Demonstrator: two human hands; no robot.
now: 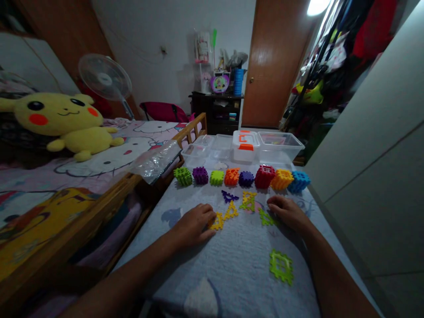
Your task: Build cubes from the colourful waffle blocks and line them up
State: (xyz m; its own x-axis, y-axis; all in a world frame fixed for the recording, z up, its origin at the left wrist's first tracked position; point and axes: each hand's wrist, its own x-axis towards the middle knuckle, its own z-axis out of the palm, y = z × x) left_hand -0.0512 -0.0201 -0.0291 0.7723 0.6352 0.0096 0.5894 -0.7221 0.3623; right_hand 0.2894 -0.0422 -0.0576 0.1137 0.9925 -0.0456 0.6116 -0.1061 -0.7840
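My left hand (194,223) rests on the cloth-covered table (232,265), fingers curled on a yellow triangular puzzle piece (217,221). My right hand (287,211) lies palm down beside a small green piece (266,217), its fingers bent and touching it. Between the hands lie another yellow triangle (231,210), a yellow-green triangle (248,201) and a purple piece (229,196). A green square frame piece (281,266) lies nearer to me on the right. Behind the hands stands a row of several built cubes, from green (183,176) to blue (298,181).
Clear plastic boxes (281,143) and a white box with orange latch (245,145) stand behind the cubes. A bed with wooden rail (99,207) and a yellow plush toy (61,121) lies on the left. A grey wall (374,154) borders the right.
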